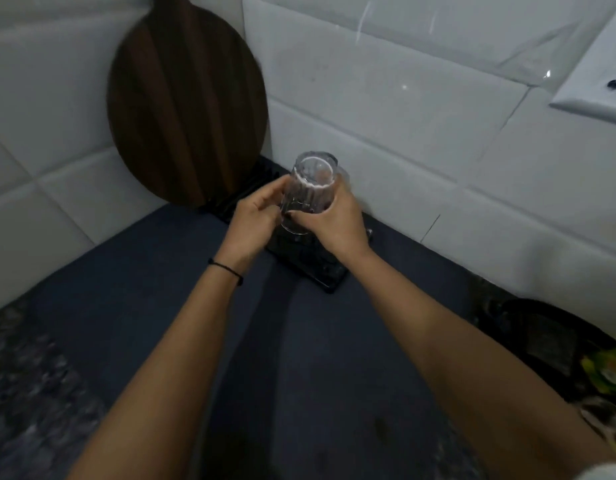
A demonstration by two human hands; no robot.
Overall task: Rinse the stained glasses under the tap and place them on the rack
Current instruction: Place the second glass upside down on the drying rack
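Note:
A clear drinking glass [311,183] is held upside down, its thick base uppermost, just above a black rack [313,268] that lies by the tiled wall. My right hand [331,220] wraps around the glass from the right. My left hand [256,220] touches its left side with the fingertips. The rim of the glass is partly hidden by my fingers, close to the rack's surface. No tap is in view.
A round dark wooden board [185,109] leans against the wall behind the rack. A dark blue mat [154,278] covers the speckled counter [26,393]. A black basket [549,337] with a green and yellow item [608,372] sits at the right edge.

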